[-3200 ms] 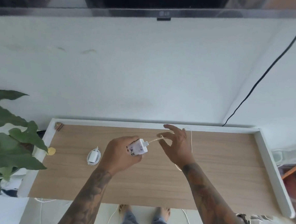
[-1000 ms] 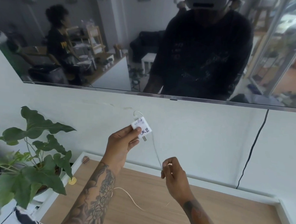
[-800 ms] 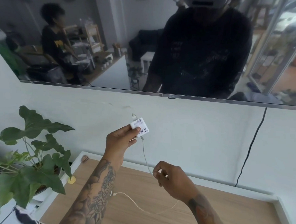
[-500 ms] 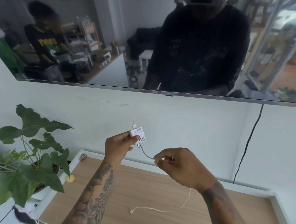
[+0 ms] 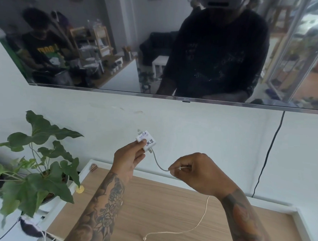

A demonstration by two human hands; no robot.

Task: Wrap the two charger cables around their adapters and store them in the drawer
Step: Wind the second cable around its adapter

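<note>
Wood drawer (image 5: 168, 203) below TV (image 5: 158, 46) (dark) | left grip (image 5: 128, 160) pinches adapter (image 5: 146, 140) | right grip (image 5: 197, 173) pinches cable (image 5: 203, 216)

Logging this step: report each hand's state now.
Left hand: closed on the white adapter, held up.
Right hand: fingers pinching the cable near the adapter.

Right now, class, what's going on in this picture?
A person is holding a white charger adapter up in the left hand, in front of the wall. The right hand pinches its thin white cable a short way from the adapter. The rest of the cable hangs down, and its free end lies on the wooden surface. No turns of cable show around the adapter yet, so the wrapping looks about to begin.
</note>
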